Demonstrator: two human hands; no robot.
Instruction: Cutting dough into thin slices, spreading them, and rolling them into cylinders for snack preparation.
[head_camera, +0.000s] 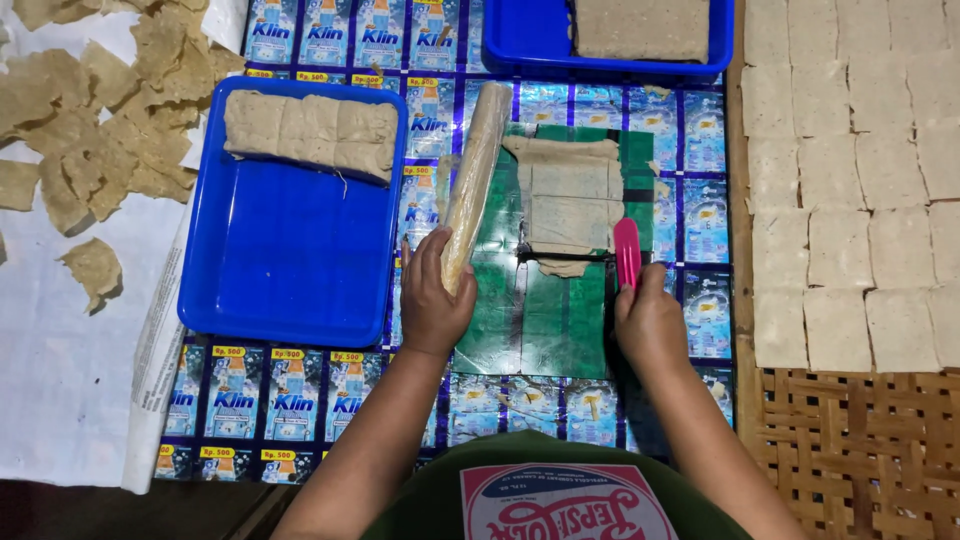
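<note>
Nearest to us, our left hand (432, 300) has its fingers wrapped around the lower end of a plastic-covered rolling pin (474, 180), which slants up and away beside the green cutting mat (560, 320). Our right hand (650, 325) has its fingers closed on the pink handle of a cutter (627, 252), whose tip stands at the near edge of the dough sheet (565, 195). That flattened dough sheet lies on the far half of the mat, scored into rectangles, with a small scrap (562, 267) hanging off its near edge. We judge the step in hand to be cutting and trimming the rolled sheet; the next move seems to call for a steady, straight pass along the near edge, with the pin kept clear of the dough. To the left, a blue tray (290, 280) holds a row of stacked pieces (310, 132). On the right, cut squares (850, 180) lie on a woven mat (860, 440). Farther off, a second blue tray (520, 40) holds a dough slab (640, 28), and trimmings (100, 110) lie scattered at far left.
</note>
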